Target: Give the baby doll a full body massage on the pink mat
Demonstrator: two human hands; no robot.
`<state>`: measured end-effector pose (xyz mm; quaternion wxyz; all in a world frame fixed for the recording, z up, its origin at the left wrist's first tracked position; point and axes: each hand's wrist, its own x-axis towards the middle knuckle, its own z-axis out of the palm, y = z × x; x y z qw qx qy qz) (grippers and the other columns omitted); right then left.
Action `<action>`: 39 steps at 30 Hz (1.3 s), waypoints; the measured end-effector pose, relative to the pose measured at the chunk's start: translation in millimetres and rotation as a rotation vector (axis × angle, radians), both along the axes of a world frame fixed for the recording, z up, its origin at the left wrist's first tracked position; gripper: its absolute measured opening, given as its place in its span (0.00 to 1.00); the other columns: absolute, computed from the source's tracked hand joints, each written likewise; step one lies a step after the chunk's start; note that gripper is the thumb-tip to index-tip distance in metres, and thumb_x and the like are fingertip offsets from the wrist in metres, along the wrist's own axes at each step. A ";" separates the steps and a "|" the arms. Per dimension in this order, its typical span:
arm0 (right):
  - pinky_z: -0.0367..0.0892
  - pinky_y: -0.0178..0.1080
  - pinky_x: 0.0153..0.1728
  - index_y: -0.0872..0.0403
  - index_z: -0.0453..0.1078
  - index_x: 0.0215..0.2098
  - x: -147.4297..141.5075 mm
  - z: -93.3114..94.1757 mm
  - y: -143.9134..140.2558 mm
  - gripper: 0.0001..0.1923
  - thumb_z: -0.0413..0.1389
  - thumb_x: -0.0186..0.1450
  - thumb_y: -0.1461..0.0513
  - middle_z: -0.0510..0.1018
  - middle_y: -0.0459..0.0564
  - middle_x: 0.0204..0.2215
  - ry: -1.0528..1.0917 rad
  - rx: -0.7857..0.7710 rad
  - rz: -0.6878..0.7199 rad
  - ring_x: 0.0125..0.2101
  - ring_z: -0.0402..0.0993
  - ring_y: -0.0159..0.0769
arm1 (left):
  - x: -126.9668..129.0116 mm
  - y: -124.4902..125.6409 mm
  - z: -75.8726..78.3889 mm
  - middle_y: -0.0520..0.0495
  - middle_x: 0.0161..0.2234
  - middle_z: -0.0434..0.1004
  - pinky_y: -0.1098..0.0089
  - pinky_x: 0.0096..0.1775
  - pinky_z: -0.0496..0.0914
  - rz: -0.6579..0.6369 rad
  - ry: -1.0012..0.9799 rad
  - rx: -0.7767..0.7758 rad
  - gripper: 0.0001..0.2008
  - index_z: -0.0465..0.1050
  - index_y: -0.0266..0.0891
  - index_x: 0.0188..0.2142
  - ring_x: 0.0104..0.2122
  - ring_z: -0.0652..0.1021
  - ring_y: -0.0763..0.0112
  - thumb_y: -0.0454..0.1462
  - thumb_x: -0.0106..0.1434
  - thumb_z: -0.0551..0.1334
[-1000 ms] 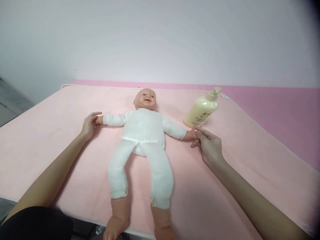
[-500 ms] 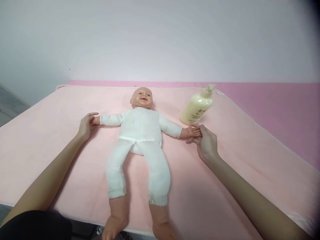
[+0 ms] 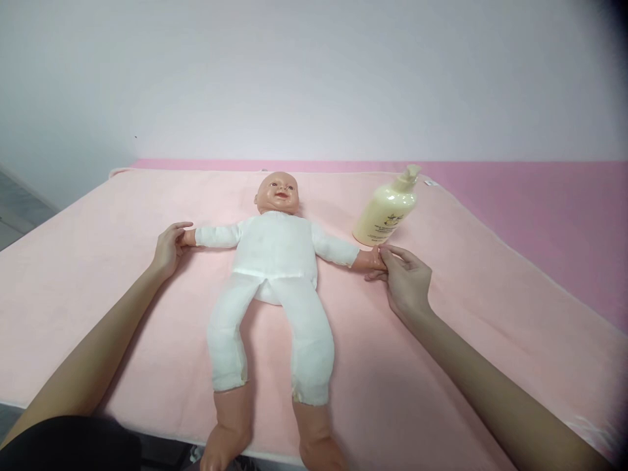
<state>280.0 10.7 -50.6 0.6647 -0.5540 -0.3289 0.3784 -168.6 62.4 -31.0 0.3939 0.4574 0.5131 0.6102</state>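
A baby doll [image 3: 275, 245] with a white cloth body lies on its back, arms stretched out to both sides and feet towards me. My left hand [image 3: 171, 250] is closed around the doll's hand on the left side, hiding most of it. On the other side, my right hand [image 3: 408, 278] grips the doll's other hand, thumb on top and fingers underneath. The doll's fingers there are covered by my thumb. Just beyond my right hand stands a pale yellow pump bottle [image 3: 385, 212] with dark print.
A light pink blanket [image 3: 98, 288] covers the table under the doll. Darker pink surface [image 3: 540, 222] shows at the right and along the back edge. Behind the table rises a pale wall [image 3: 314, 78].
My right thumb has shifted left over the doll's fingers, covering them, and the back of that hand has turned slightly. My left hand and the doll's body stay in place.
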 end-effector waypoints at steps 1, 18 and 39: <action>0.70 0.35 0.14 0.57 0.73 0.32 0.5 -0.3 0.4 0.16 0.64 0.53 0.54 0.74 0.45 0.21 0.011 0.008 -0.006 0.13 0.67 0.29 | -0.1 0.2 -0.1 0.46 0.32 0.69 0.60 0.34 0.76 -0.001 -0.006 0.002 0.13 0.74 0.36 0.37 0.37 0.74 0.61 0.39 0.52 0.60; 0.69 0.36 0.14 0.56 0.72 0.41 0.6 2.0 -1.8 0.23 0.67 0.50 0.55 0.75 0.44 0.21 0.002 0.023 -0.032 0.13 0.66 0.30 | -1.4 1.3 -1.3 0.45 0.34 0.69 0.60 0.33 0.77 -0.003 -0.012 0.012 0.13 0.75 0.36 0.37 0.37 0.74 0.62 0.39 0.52 0.61; 0.71 0.36 0.18 0.55 0.72 0.43 0.6 1.9 0.1 0.19 0.60 0.53 0.60 0.73 0.43 0.21 0.043 -0.001 -0.008 0.18 0.68 0.30 | -1.6 -4.3 3.2 0.47 0.27 0.74 0.61 0.28 0.76 -0.078 -0.044 -0.032 0.19 0.73 0.36 0.41 0.28 0.76 0.64 0.37 0.48 0.60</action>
